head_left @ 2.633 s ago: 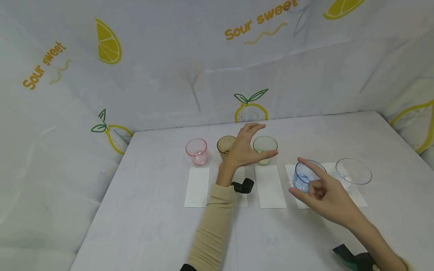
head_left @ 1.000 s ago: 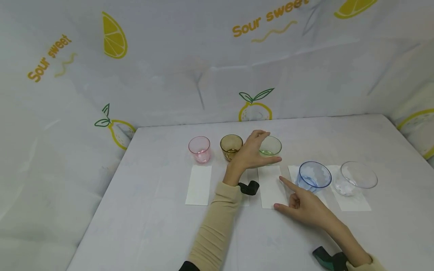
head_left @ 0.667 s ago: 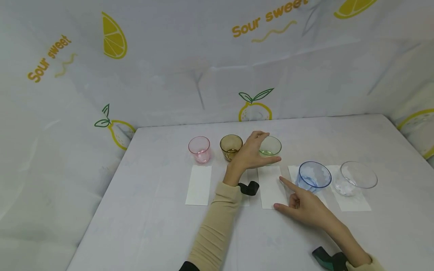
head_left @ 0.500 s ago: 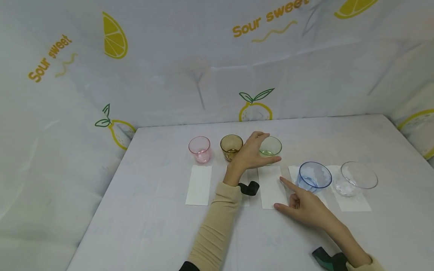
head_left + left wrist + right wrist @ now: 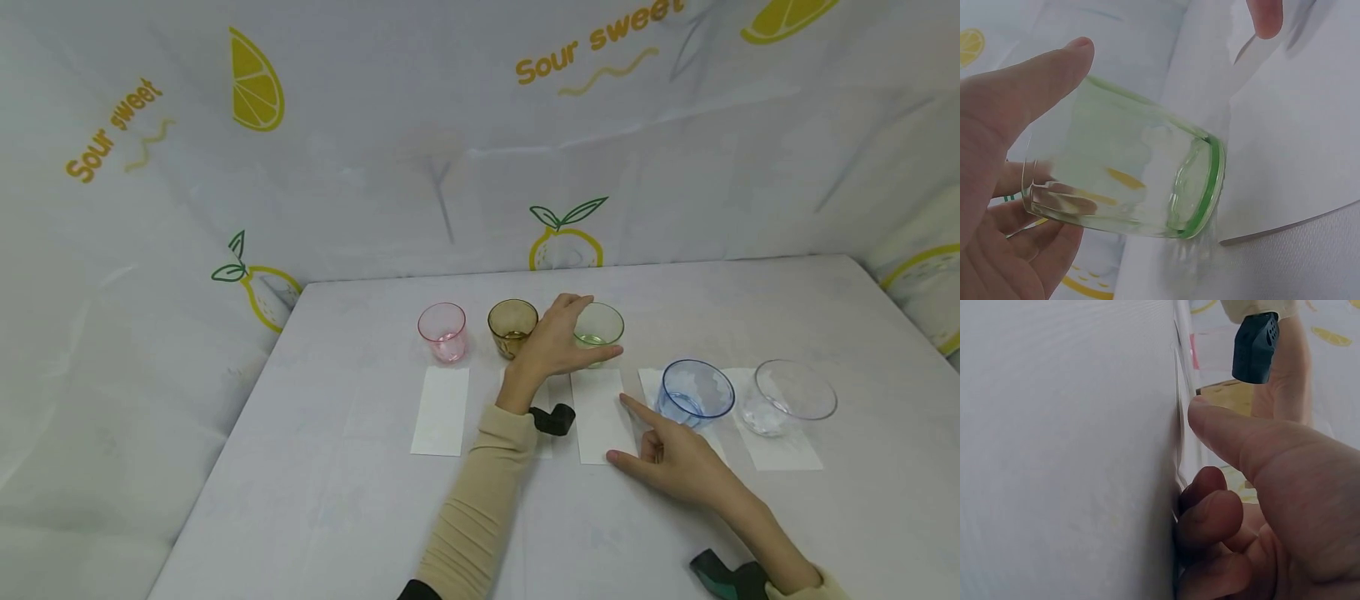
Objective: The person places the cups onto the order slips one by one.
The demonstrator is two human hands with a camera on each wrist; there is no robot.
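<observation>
In the head view my left hand point(image 5: 551, 340) is around the green glass point(image 5: 600, 325), thumb in front, fingers behind. The glass stands upright behind a white paper strip point(image 5: 600, 408). The left wrist view shows the thumb point(image 5: 1041, 78) along one side of this glass point(image 5: 1129, 162) and curled fingers on the other. My right hand point(image 5: 682, 458) lies low over the right side of that strip, index finger and thumb stretched apart, the other fingers curled. Nothing shows in its grasp. In the right wrist view these curled fingers point(image 5: 1210, 519) are close to the white surface.
A brown glass point(image 5: 510, 321) and a pink glass point(image 5: 442, 333) stand left of the left hand. Just beyond the right hand are a blue glass point(image 5: 693, 392) and a clear glass point(image 5: 787, 396) on paper strips. Another strip point(image 5: 440, 412) lies before the pink glass.
Since the oldest frame, my right hand has moved left from the blue glass to the middle strip, and my left hand has come closer around the green glass. Both are nearly still over the last second.
</observation>
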